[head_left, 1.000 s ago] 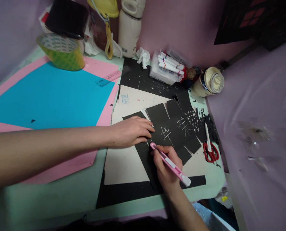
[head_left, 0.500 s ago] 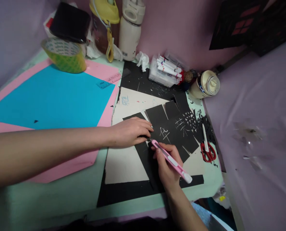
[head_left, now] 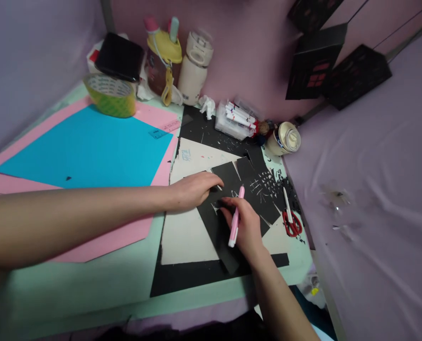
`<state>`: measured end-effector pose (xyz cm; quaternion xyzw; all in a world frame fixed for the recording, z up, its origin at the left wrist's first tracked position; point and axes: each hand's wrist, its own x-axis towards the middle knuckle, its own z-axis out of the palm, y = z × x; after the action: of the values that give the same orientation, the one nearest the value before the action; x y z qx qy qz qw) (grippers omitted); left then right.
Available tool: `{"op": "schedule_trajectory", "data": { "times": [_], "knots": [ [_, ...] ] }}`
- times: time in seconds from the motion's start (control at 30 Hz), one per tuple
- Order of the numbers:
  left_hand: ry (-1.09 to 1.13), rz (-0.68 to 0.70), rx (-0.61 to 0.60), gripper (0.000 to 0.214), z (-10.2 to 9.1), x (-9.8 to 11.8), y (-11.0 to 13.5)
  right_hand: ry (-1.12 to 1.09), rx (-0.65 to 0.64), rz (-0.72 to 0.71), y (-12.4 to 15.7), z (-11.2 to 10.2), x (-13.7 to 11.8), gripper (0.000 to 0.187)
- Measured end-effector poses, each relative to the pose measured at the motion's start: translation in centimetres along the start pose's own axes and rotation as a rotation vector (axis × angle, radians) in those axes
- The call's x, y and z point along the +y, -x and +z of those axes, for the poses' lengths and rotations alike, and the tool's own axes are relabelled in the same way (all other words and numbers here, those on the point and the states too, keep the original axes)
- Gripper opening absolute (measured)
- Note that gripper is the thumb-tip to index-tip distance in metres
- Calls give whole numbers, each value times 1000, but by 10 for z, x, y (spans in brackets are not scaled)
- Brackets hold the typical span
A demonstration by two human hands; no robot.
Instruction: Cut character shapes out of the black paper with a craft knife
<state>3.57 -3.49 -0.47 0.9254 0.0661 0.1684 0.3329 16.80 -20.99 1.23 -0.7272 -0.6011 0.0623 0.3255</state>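
A pink utility knife point(head_left: 236, 219) with a white end is held in my right hand point(head_left: 248, 227), its tip pointing up and away from me. The same hand's thumb and index finger reach to the black cut paper point(head_left: 223, 239), close to a slit. My left hand point(head_left: 193, 190) comes in from the left with fingers curled down at the paper's upper left edge, seemingly gripping it; the fingertips are partly hidden. White characters and many small cutouts mark the paper's right side. Beneath it lies a cream board point(head_left: 185, 241).
Red-handled scissors point(head_left: 292, 224) and a white pen point(head_left: 288, 204) lie right, among black scraps. Blue paper point(head_left: 100, 151) on pink sheets covers the left. Behind stand a tape roll point(head_left: 114, 102), bottles point(head_left: 193, 78), a marker box point(head_left: 235, 121) and a cup point(head_left: 277, 142).
My right hand has tipped the knife upright, away from the slit, and brought its fingers to the paper. My left fingers have curled and lifted from lying flat. The camera view has shifted.
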Motion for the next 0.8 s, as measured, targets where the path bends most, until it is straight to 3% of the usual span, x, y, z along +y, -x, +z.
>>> {"op": "schedule_trajectory", "data": {
  "times": [0.2,0.33,0.4,0.47,0.6,0.73,0.8],
  "knots": [
    [-29,14,10,41,1,-1,-1,-20,-199,96,-17,3,-6,14],
    [-59,21,0,37,0,1,-1,-29,-194,96,-18,5,-10,11],
    [-81,24,-5,36,0,2,-1,-5,-76,72,-17,3,-9,5],
    [-111,32,-11,36,-1,3,0,0,140,54,-18,-5,-4,5],
    [-205,44,-6,29,-6,6,1,46,593,84,-26,-45,22,17],
    [-311,4,32,22,-7,13,5,131,766,152,-35,-97,68,23],
    [-443,-37,21,23,-5,16,7,196,792,203,-39,-116,91,24]
  ]
}}
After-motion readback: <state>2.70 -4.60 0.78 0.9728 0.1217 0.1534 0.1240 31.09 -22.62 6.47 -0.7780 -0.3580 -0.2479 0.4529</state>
